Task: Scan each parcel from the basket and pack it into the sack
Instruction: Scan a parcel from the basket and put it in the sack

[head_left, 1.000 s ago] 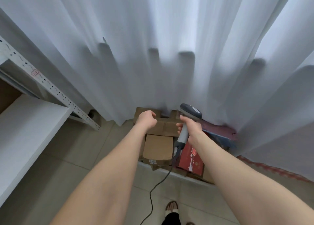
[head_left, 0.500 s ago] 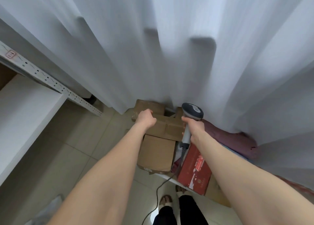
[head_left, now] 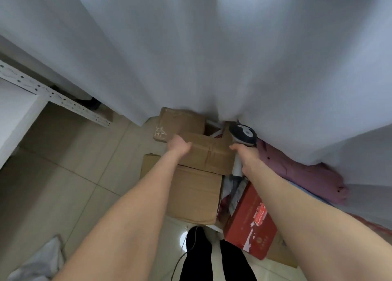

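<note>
Several brown cardboard parcels are piled on the floor below a white curtain. My left hand (head_left: 179, 144) grips the left end of the top parcel (head_left: 209, 153). My right hand (head_left: 246, 155) holds the handheld scanner (head_left: 242, 135) by its grip and rests against the parcel's right end. A larger brown parcel (head_left: 195, 193) lies under it, another brown box (head_left: 180, 124) sits behind, and a red box (head_left: 250, 225) lies to the right. The basket is mostly hidden by the parcels. A grey-white sack (head_left: 40, 261) shows at the lower left corner.
A white curtain (head_left: 212, 47) hangs right behind the pile. A white metal shelf (head_left: 42, 91) stands at left. A purple bundle (head_left: 301, 172) lies at right under the curtain. The scanner's cord (head_left: 180, 259) trails past my dark trouser legs (head_left: 197, 257) on the tiled floor.
The view has tilted down and come closer to the pile. Both hands stay on the top parcel and the scanner, with the parcel slightly shifted toward me.
</note>
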Available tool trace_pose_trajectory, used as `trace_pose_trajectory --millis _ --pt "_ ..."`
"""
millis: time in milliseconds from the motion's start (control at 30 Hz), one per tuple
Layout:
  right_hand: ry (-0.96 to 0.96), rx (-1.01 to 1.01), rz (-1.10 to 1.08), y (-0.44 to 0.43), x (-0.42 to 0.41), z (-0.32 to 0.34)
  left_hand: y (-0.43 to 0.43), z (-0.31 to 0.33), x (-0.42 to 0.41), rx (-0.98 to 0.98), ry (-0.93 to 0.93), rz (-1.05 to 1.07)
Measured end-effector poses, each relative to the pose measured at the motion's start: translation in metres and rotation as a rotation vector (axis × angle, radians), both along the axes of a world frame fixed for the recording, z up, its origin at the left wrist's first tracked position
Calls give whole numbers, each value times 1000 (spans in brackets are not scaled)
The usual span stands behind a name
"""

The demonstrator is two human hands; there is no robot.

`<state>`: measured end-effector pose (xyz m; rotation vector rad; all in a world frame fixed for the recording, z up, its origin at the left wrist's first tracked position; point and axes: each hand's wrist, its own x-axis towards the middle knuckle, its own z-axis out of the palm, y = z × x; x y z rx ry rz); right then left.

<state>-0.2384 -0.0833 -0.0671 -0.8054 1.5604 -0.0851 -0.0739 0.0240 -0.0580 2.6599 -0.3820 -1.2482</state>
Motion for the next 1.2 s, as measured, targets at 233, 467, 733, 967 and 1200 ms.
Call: trace_pose_trajectory --millis 233,467,733,967,1200 --pt "99 -10 11 -2 8 -13 -3 -16 9 -25 101 101" --pt "85 -76 27 1 23 28 -4 33 29 -34 -4 250" --pt "-13 -119 93 7 39 127 13 150 54 -125 -176 325" --pt "-173 -136 75 31 46 222 52 265 53 -485 -236 617" --pt "-372 -128 95 56 57 299 101 362 49 -540 -312 764"
